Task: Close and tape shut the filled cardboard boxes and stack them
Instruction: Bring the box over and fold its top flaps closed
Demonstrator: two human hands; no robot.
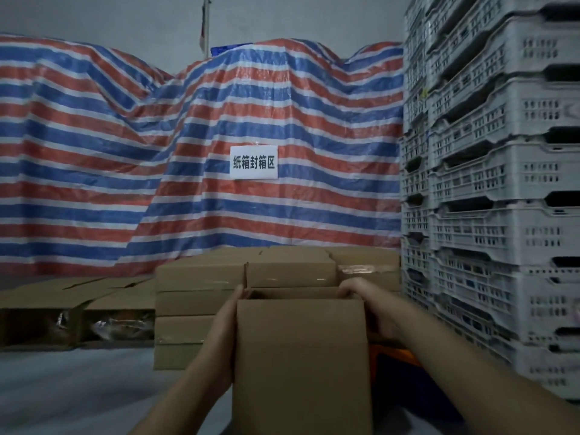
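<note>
A plain brown cardboard box (301, 365) fills the lower middle of the head view, its near flap standing upright toward me and its top open. My left hand (224, 328) presses flat on the box's left side, fingers reaching the top edge. My right hand (361, 296) grips the box's upper right corner from the other side. Behind it stands a stack of taped brown boxes (201, 296), several layers high. What the held box contains is hidden by the flap.
Grey plastic crates (489, 189) are stacked tall along the right. A red, white and blue striped tarp (188, 152) with a white paper sign (253, 162) covers the back. Open boxes with plastic inside (75, 312) lie at left. Something orange (389, 356) sits beside the box.
</note>
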